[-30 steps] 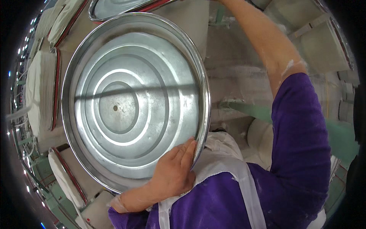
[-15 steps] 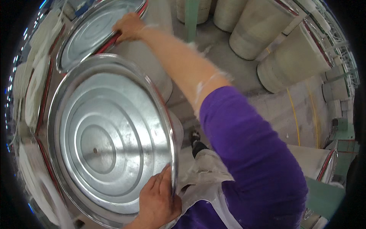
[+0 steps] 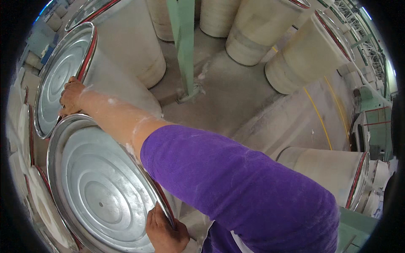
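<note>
A large cylindrical can with a ridged metal disc [image 3: 114,185] inside its shiny rim is right in front of me at the lower left. My left hand [image 3: 166,232] is closed over its near right rim, fingers inside and thumb outside. Beyond it stands a second can with a similar disc [image 3: 59,80] and a red band under the rim. Across the near can stretches my right arm in a purple sleeve. My right hand [image 3: 72,96] grips the second can's near rim, its fingers curled over the edge.
Along the left edge are cans filled with white fibre [image 3: 52,211]. A green post [image 3: 182,46] rises from the floor ahead. Several tall pale cans [image 3: 297,61] stand at the back right, near yellow floor lines [image 3: 318,120]. Another can [image 3: 325,170] is at my right.
My view has turned, bringing the green post and more floor into sight. Both hands stay on the same two rims. In the picture, the right hand and both cans sit lower and farther left.
</note>
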### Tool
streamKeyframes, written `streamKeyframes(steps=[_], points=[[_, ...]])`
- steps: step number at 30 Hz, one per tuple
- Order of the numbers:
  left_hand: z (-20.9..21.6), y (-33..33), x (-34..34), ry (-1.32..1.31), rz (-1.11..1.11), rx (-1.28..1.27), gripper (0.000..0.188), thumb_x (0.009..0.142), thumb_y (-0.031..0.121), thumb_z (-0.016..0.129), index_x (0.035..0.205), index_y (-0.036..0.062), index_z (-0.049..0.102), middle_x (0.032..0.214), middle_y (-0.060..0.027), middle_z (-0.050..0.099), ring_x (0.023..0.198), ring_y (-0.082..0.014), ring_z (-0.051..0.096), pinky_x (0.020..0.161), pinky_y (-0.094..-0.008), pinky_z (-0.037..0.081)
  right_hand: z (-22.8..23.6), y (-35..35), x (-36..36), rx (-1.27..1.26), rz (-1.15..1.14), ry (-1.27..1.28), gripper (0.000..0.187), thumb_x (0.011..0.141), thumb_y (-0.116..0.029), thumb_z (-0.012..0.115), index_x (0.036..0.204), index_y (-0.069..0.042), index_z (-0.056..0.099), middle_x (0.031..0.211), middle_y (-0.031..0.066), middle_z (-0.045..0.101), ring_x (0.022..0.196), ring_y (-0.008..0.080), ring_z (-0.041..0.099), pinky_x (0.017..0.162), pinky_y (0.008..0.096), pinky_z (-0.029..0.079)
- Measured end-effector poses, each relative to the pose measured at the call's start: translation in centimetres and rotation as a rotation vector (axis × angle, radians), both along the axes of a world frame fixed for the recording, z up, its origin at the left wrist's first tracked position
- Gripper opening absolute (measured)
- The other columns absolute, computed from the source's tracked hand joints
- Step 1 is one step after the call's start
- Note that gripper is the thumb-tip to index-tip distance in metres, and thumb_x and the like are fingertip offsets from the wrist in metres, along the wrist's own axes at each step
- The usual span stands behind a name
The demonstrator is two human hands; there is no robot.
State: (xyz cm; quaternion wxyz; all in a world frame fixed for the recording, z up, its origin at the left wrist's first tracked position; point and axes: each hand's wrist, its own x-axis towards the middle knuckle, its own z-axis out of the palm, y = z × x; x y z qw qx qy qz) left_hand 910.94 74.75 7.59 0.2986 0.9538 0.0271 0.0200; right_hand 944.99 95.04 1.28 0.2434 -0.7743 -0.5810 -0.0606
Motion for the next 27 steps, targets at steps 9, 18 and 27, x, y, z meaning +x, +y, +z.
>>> streamKeyframes(steps=[9, 18, 27], points=[[-2.0, 9.5, 6.1, 0.305, -0.028, -0.044, 0.074, 0.06, 0.003, 0.06, 0.128, -0.0145, 0.035, 0.101, -0.0258, 0.055, 0.089, -0.0379, 0.056, 0.076, -0.042, 0.049, -0.4, 6.3, 7.5, -0.077, -0.049, -0.05, 0.039, 0.091, -0.043, 0.041, 0.098, -0.018, 0.07, 0.103, 0.0041, 0.068, 0.105, 0.0267, 0.057, 0.095, 0.0451, 0.033], [-3.5, 18.0, 14.9, 0.155, -0.135, -0.011, 0.075, 0.06, 0.009, 0.064, 0.127, -0.0111, 0.039, 0.103, -0.0228, 0.057, 0.089, -0.0363, 0.058, 0.078, -0.0399, 0.05, -2.7, 13.2, 17.9, -0.097, -0.099, 0.096, 0.044, 0.093, -0.05, 0.036, 0.112, -0.024, 0.066, 0.113, 0.0012, 0.064, 0.11, 0.0232, 0.053, 0.1, 0.0429, 0.028], [-4.2, 26.8, 26.9, 0.238, -0.063, -0.05, 0.069, 0.063, 0.005, 0.061, 0.124, -0.0156, 0.038, 0.103, -0.0248, 0.058, 0.087, -0.0343, 0.057, 0.077, -0.0389, 0.049, -3.4, 25.8, 29.2, -0.178, 0.05, 0.055, 0.036, 0.088, -0.041, 0.049, 0.113, -0.02, 0.065, 0.116, 0.0047, 0.062, 0.109, 0.0239, 0.057, 0.097, 0.0446, 0.036]])
